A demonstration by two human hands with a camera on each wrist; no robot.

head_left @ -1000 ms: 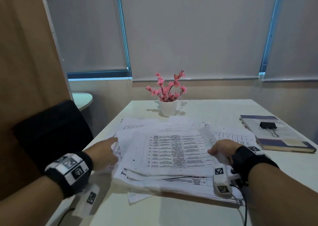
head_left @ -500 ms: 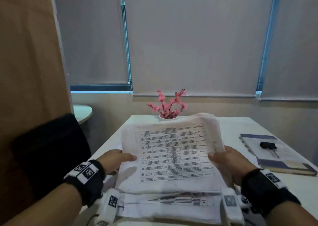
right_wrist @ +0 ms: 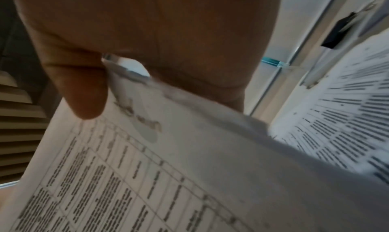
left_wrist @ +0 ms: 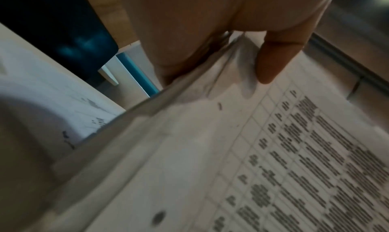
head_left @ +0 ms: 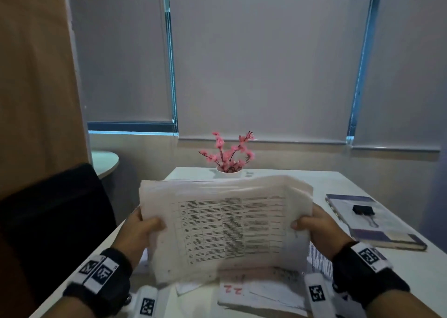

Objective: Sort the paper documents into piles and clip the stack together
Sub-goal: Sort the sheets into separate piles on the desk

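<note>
Left hand point(head_left: 140, 230) and right hand point(head_left: 314, 225) each pinch a side edge of the paper stack point(head_left: 225, 225), held tilted above loose sheets point(head_left: 261, 291) on the table point(head_left: 411, 274); uneven, sagging edges suggest inner pages may slip out before the binder clip point(head_left: 362, 210) is fitted

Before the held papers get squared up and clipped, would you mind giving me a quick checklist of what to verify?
1. Left hand grips the held stack: ok.
2. Right hand grips its other side: ok.
3. Stack edges aligned: not ok, top sheets are fanned.
4. All papers gathered: not ok, loose sheets lie on the table.
5. Binder clip free on the notebook: ok.
6. Clip fits the stack: cannot tell.
</note>
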